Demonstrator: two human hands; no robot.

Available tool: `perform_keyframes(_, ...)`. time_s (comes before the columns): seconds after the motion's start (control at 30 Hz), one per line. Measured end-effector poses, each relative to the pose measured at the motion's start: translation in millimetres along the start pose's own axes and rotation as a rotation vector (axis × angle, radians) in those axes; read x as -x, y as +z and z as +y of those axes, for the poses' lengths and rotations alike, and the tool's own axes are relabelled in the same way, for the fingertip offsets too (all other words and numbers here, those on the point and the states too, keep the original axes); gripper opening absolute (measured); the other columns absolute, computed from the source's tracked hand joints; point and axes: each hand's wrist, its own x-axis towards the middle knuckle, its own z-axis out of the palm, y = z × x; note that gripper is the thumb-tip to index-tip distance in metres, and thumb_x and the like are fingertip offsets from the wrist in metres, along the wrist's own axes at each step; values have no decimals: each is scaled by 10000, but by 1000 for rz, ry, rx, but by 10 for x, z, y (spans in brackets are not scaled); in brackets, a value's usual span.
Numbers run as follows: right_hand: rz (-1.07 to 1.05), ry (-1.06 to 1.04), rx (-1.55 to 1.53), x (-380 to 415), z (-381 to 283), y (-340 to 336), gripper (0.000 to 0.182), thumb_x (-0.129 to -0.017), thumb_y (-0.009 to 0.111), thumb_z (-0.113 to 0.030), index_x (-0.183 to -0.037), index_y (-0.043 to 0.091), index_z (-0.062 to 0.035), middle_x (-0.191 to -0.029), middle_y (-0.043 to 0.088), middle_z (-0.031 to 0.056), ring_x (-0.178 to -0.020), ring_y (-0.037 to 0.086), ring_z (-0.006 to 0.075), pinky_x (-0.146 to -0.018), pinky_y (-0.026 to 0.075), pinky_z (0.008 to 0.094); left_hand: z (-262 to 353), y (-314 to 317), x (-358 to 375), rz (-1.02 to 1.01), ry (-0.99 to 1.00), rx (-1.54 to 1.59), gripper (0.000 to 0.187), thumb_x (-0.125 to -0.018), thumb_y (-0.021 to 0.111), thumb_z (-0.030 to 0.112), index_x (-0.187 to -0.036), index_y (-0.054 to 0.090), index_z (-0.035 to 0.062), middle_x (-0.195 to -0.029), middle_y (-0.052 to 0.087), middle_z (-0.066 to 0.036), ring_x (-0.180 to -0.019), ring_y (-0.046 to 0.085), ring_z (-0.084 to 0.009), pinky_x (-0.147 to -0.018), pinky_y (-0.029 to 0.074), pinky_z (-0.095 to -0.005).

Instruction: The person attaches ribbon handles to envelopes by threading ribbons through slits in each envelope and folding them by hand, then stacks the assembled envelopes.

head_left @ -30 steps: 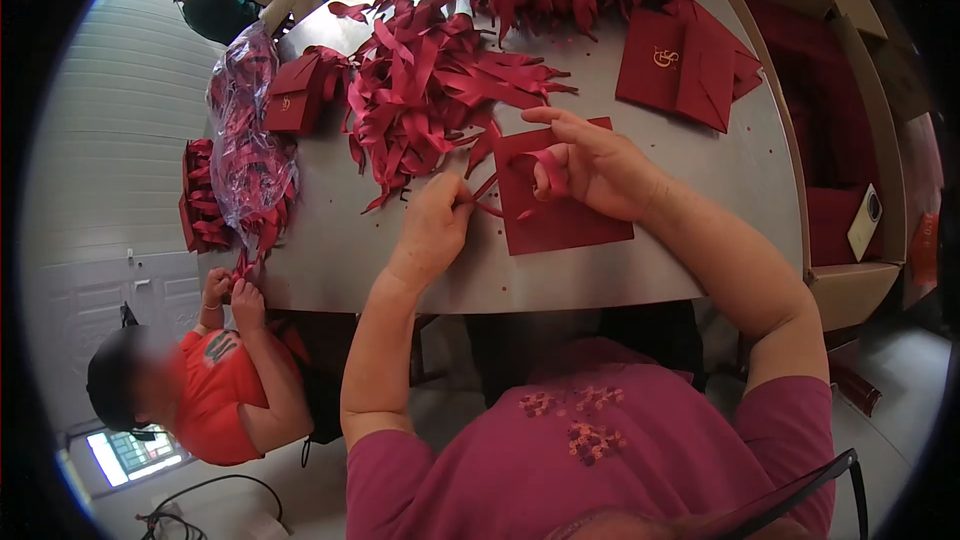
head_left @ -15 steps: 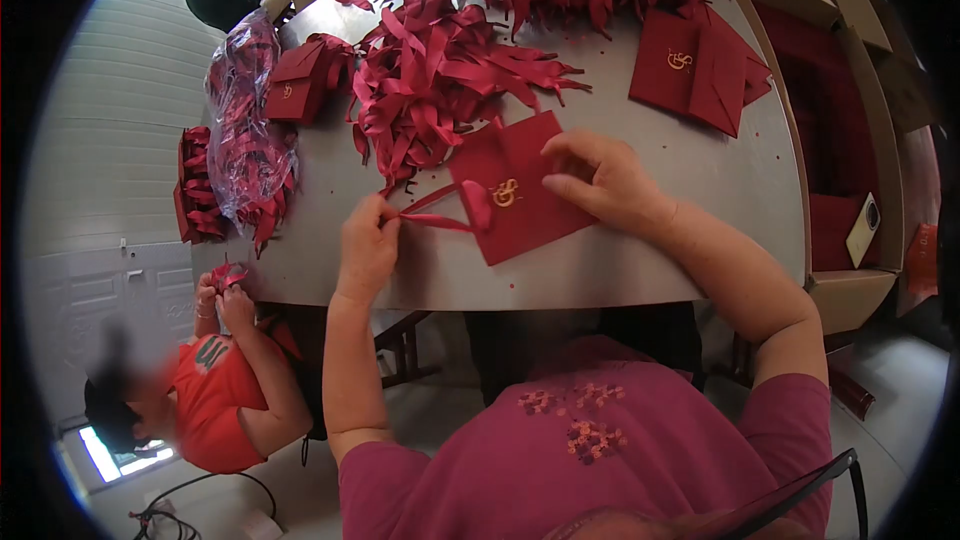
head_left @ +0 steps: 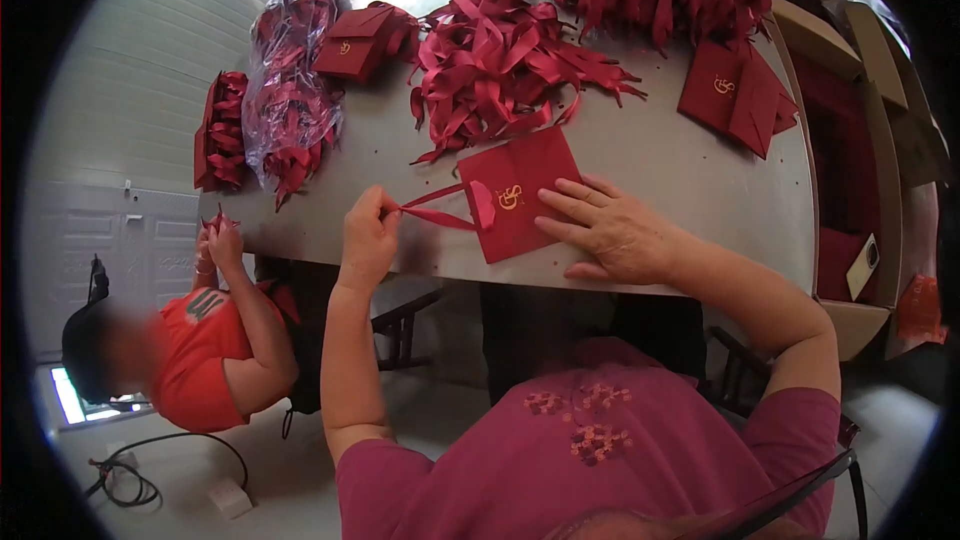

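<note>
A red paper gift bag [head_left: 530,170] with a gold emblem lies flat near the table's front edge. From its left side a red ribbon handle [head_left: 437,217] runs out to my left hand [head_left: 372,235], whose fingers are closed on the ribbon's end. A pink-red patch of ribbon shows at the bag's left edge. My right hand [head_left: 622,232] rests flat over the bag's right part, palm down and fingers spread, with a ring on one finger.
Loose red ribbons [head_left: 500,70] are heaped behind the bag. More red bags [head_left: 735,90] lie at right, beside an open carton [head_left: 885,170] holding a phone [head_left: 862,267]. A plastic-wrapped bundle [head_left: 290,80] sits at left, near a co-worker in an orange shirt [head_left: 205,350].
My right hand has gone from curled fingers at the bag's edge to lying flat on it. The bag now lies flatter, its ribbon still in my left hand. The camera view has shifted.
</note>
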Motion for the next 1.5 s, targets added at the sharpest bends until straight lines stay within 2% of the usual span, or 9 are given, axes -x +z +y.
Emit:
perform_keyframes(0.23, 5, 35, 16, 31, -179, -75, 633, -865, 634, -465, -1370, 507, -104, -1480, 415, 144, -1398, 348, 318, -1158, 244, 466, -110, 4, 107, -37, -29, 53, 125, -789, 613, -48, -837, 501, -21, -745, 522, -179, -667, 527, -305, -625, 441, -365)
perform_keyframes(0.37, 57, 108, -35, 137, -384, -29, 612, -769, 757, -314, -1308, 544, -117, -1421, 477, 120, -1348, 415, 317, -1109, 311, 497, 197, -246, 252, -112, -59, 218, 79, -815, 608, -50, -840, 540, -17, -732, 532, -91, -678, 535, -171, -628, 440, -298)
perform_keyframes(0.67, 573, 104, -61, 316, -524, -428, 297, -749, 724, -83, -1039, 663, -107, -1027, 665, 52, -952, 641, 231, -985, 426, 475, 700, -410, 307, -216, -68, 617, 129, -856, 606, -67, -965, 628, -1, -824, 585, -3, -730, 543, -68, -654, 437, -213)
perform_keyframes(0.8, 685, 286, -188, 216, -340, -1256, 241, -746, 732, -39, -984, 696, -53, -855, 656, 90, -785, 632, 250, -737, 502, 356, 986, -221, 243, -274, -188, 834, 107, -878, 625, -9, -979, 658, 2, -811, 610, -2, -706, 535, -40, -624, 440, -206)
perform_keyframes(0.93, 404, 392, -320, -83, 459, -1270, 192, -788, 699, -46, -977, 684, -19, -868, 637, 107, -801, 629, 274, -713, 500, 337, 905, 271, 23, -329, -258, 578, 101, -873, 624, 39, -955, 672, 3, -826, 649, -56, -706, 607, -129, -647, 484, -271)
perform_keyframes(1.1, 313, 192, -74, -687, 818, -627, 139, -777, 697, -98, -912, 693, -62, -950, 628, 101, -876, 634, 315, -761, 518, 400, 646, 661, -129, -156, 19, -2, 154, -820, 586, 57, -924, 696, 29, -957, 637, -195, -879, 610, -397, -782, 496, -454)
perform_keyframes(1.37, 231, -39, 219, -1296, 912, -125, 85, -725, 708, -105, -799, 672, -84, -874, 588, 94, -820, 618, 295, -717, 508, 401, 886, 538, -106, -98, -4, 63, 132, -850, 602, 104, -888, 678, 3, -885, 639, -175, -782, 632, -345, -703, 500, -408)
perform_keyframes(1.43, 345, -44, -89, -1266, 944, -299, 101, -722, 713, -85, -813, 675, -64, -875, 591, 97, -825, 616, 300, -725, 506, 389, 1001, 563, -137, -106, -10, 194, 148, -862, 609, 124, -881, 670, -9, -851, 643, -173, -733, 636, -331, -666, 497, -393)
perform_keyframes(1.5, 450, 120, -461, -1191, 937, -592, 84, -809, 718, -102, -835, 670, -38, -868, 628, 35, -806, 611, 165, -707, 496, 303, 1171, 616, -163, -110, -113, 418, 191, -880, 619, 157, -850, 660, -27, -761, 645, -172, -655, 633, -300, -605, 483, -367)
